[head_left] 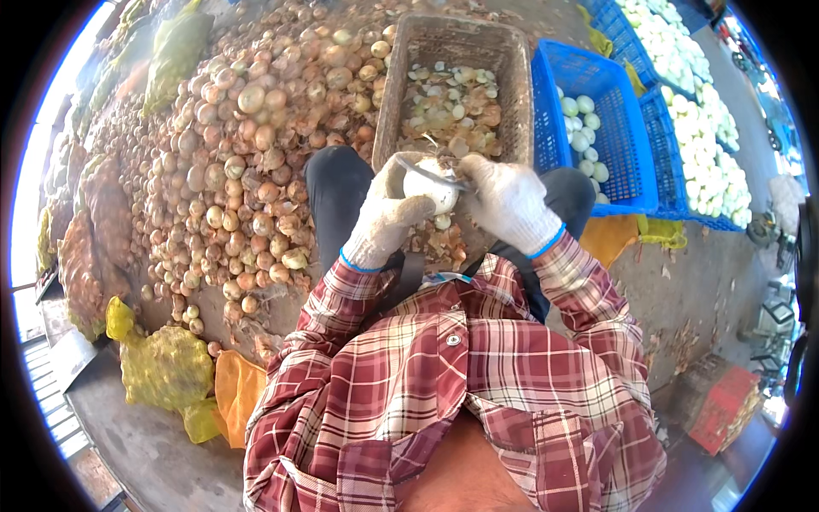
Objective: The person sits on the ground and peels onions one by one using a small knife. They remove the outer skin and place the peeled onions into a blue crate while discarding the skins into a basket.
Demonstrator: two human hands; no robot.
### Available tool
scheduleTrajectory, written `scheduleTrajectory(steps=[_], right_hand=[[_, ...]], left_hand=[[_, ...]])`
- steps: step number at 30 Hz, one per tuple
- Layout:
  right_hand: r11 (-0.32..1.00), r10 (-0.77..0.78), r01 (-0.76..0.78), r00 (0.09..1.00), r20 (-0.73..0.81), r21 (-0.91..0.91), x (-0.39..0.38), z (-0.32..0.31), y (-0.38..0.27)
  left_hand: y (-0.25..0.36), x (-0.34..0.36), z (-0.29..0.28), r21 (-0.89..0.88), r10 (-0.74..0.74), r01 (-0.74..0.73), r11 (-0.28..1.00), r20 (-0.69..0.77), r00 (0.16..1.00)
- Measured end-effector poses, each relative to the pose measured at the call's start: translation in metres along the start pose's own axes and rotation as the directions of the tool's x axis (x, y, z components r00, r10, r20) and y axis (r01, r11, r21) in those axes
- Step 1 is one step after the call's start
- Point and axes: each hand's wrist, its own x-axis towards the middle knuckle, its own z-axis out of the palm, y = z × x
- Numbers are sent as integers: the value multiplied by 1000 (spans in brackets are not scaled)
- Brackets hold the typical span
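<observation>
My left hand (388, 212), in a white knit glove with a blue cuff, is closed round a peeled white onion (437, 196). The onion is above my lap, close to the near end of a dirty brown crate (522, 102). My gloved right hand (514, 203) is shut on a knife (439, 177), whose thin grey blade lies across the top of the onion. Its handle is hidden in my fingers. Dry brown skin and root hang at the onion's far side. Inside the brown crate lie pale onion scraps (452, 90) and loose skins.
A large heap of unpeeled onions (230, 162) spreads to the left. On the right, a blue crate (627, 136) holds several peeled onions (584, 132), beside fuller blue crates (704, 154). Yellow mesh sacks (166, 367) lie at lower left, and a red box (717, 405) stands at lower right.
</observation>
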Motion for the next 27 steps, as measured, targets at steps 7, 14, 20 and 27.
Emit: scheduleTrajectory(steps=[7,14,20,27], right_hand=[[607,728,-757,652,214,241,-16,42,99],[702,265,-393,918,294,594,-7,-7,-10],[781,232,-397,901,365,483,-10,2,-33],[850,308,-380,920,241,365,-41,17,-35]], left_hand=[[-7,17,-28,11,129,-129,992,-95,987],[0,28,-40,218,213,-189,957,-91,973],[1,27,-29,-103,279,-279,955,-18,960],[-14,27,-32,-397,252,-259,881,-71,965]])
